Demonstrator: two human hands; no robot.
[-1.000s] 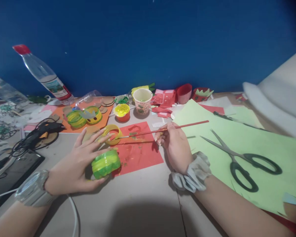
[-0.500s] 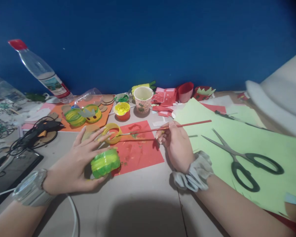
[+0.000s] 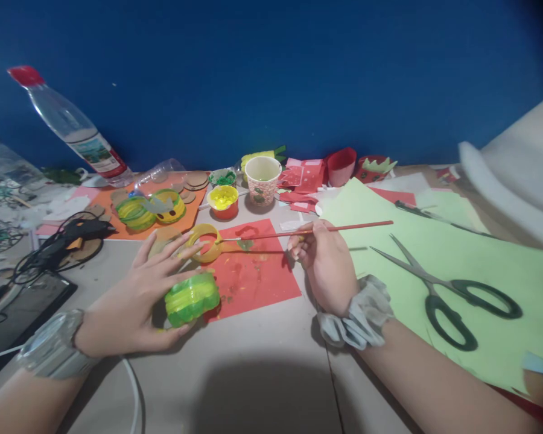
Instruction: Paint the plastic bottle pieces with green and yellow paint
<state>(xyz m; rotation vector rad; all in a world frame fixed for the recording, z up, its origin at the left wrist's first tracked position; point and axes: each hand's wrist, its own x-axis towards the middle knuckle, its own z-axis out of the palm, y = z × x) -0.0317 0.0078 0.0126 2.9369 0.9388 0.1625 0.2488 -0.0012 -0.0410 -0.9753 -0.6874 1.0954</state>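
My left hand (image 3: 138, 295) curves around a green and yellow painted piece (image 3: 192, 299), its thumb below and fingers above. Its upper fingertips reach a yellow ring (image 3: 204, 243) at the left edge of a paint-spotted red sheet (image 3: 257, 277). Between the thumb and fingers of my right hand (image 3: 326, 262) is a thin red paintbrush (image 3: 357, 226), held nearly level. The brush tip points left and touches or nearly touches the ring's right side. Behind the sheet stand a cup of yellow paint (image 3: 223, 202) and a patterned paper cup (image 3: 262, 181).
Black-handled scissors (image 3: 434, 280) lie open on light green paper (image 3: 380, 241) at right. A tilted bottle (image 3: 88, 144), tangled black cables (image 3: 79, 232) and a dark device (image 3: 31, 319) are at left. Painted pieces (image 3: 150, 211) rest on orange paper (image 3: 188, 224).
The brush has shifted slightly to the right with my right hand. My left hand keeps its place around the green and yellow piece.
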